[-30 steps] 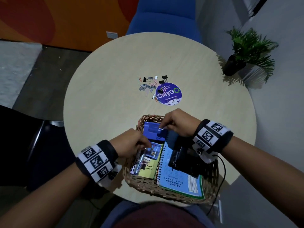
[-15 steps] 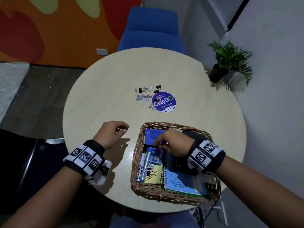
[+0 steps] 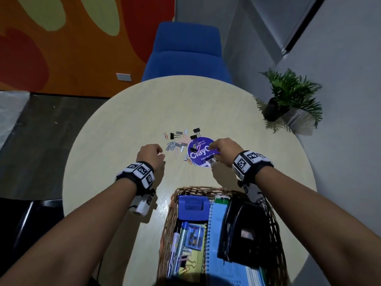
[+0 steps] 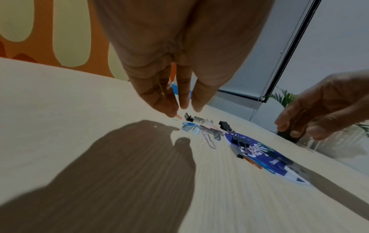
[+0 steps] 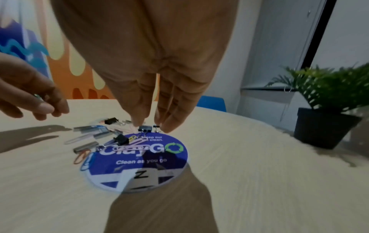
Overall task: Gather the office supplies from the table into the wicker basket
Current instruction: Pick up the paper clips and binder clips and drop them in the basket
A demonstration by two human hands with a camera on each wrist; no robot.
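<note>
Loose paper clips, staple strips and black binder clips (image 3: 181, 141) lie scattered at the table's middle, partly on a round purple sticker (image 3: 201, 153). My left hand (image 3: 159, 154) hovers at the pile's left edge. Its straight fingers (image 4: 169, 107) point down just above an orange paper clip (image 4: 178, 117). My right hand (image 3: 211, 148) hangs over the sticker's far side. Its thumb and fingertips (image 5: 169, 127) stand either side of a black binder clip (image 5: 144, 128) and hold nothing. The wicker basket (image 3: 175, 200) sits near me and holds a blue stapler (image 3: 193, 207), a notebook, pens and a black case.
A potted plant (image 3: 288, 100) stands at the table's right edge. A blue chair (image 3: 185, 54) is behind the table's far side. Bare tabletop lies between the pile and the basket and to the left.
My right hand has come out of the basket and reached forward to the sticker. My left hand has moved forward from beside the basket to the clip pile.
</note>
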